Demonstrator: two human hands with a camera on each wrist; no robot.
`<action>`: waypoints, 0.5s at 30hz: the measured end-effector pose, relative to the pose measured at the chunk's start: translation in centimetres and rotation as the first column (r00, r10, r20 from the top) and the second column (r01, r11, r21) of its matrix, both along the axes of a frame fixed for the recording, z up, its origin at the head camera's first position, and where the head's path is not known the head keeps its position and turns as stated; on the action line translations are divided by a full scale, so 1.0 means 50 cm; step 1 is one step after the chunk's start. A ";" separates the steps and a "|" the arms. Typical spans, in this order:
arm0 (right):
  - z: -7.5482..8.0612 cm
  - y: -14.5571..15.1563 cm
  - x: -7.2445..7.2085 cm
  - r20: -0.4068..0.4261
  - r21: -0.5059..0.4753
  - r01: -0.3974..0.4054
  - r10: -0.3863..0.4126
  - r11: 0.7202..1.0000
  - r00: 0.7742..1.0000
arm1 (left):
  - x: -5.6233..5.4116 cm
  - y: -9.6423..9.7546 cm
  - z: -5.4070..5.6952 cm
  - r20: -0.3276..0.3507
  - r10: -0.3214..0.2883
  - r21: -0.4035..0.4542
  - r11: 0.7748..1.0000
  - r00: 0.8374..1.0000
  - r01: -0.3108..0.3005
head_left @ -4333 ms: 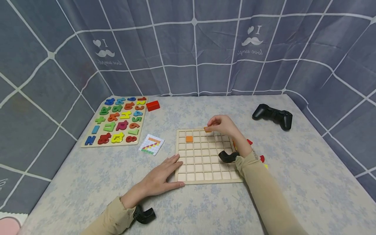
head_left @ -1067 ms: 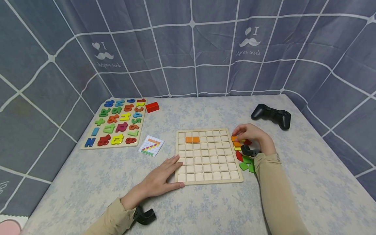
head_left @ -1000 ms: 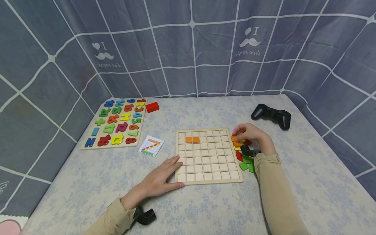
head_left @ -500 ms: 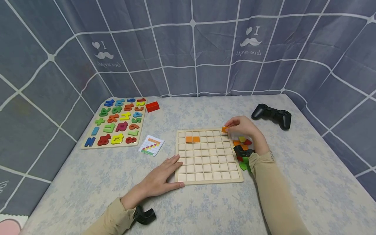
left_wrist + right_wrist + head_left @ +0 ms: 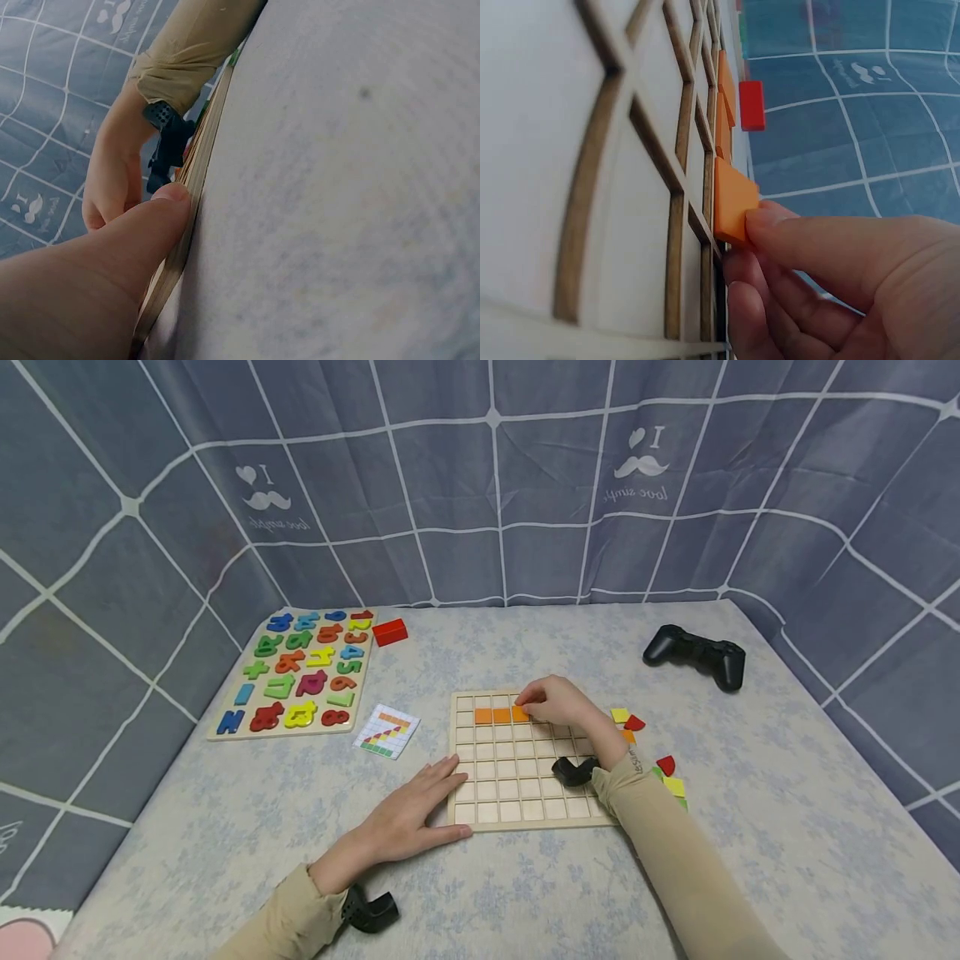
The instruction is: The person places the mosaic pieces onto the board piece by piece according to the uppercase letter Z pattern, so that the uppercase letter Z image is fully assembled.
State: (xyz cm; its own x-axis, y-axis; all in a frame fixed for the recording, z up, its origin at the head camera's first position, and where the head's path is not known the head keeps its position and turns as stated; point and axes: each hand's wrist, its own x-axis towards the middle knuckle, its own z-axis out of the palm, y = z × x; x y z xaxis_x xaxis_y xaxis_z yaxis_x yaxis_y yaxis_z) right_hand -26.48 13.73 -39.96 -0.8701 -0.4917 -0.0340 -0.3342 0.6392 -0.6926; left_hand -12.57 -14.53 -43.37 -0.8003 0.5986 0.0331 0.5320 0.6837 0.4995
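Observation:
My right hand (image 5: 558, 700) pinches an orange square tile (image 5: 733, 201) between thumb and fingers, over the second row of the wooden grid board (image 5: 525, 814). In the right wrist view this tile stands tilted against the grid's ridges. Left of it, two orange tiles (image 5: 492, 717) lie side by side in their cells. Flat, with fingers straight, my left hand (image 5: 408, 810) rests at the board's left edge; its thumb (image 5: 161, 217) touches the near corner. Part of the board's right side is hidden under my right arm.
Loose yellow, red, orange and green pieces (image 5: 673, 787) lie right of the board, partly behind the right forearm. A pattern card (image 5: 386, 732), a letter-and-number puzzle board (image 5: 213, 727) and a red block (image 5: 390, 632) are on the left. A black game controller (image 5: 694, 657) sits back right.
A second orange tile has joined the first in the grid. My right hand has taken another from the loose pieces and carried it left over the board. The left hand stays put.

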 end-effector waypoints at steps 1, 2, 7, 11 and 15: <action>-0.003 -0.003 0.000 0.001 0.011 0.003 -0.003 1.000 1.000 | 0.000 0.000 0.000 -0.003 -0.001 0.002 1.000 1.000 0.001; -0.005 -0.004 0.001 0.006 0.016 0.011 -0.011 1.000 1.000 | 0.000 0.000 0.000 -0.003 -0.001 0.002 1.000 1.000 0.001; -0.010 0.000 -0.002 0.017 0.004 0.023 -0.023 1.000 1.000 | 0.000 0.000 0.001 0.002 0.002 -0.004 1.000 1.000 -0.002; -0.007 0.023 -0.008 0.053 -0.049 0.015 -0.013 0.999 0.998 | 0.000 0.000 0.002 0.000 0.001 -0.004 1.000 1.000 -0.001; 0.001 0.055 -0.013 0.103 -0.124 -0.018 0.031 0.992 0.994 | 0.001 0.000 0.003 -0.014 -0.008 0.005 1.000 1.000 0.008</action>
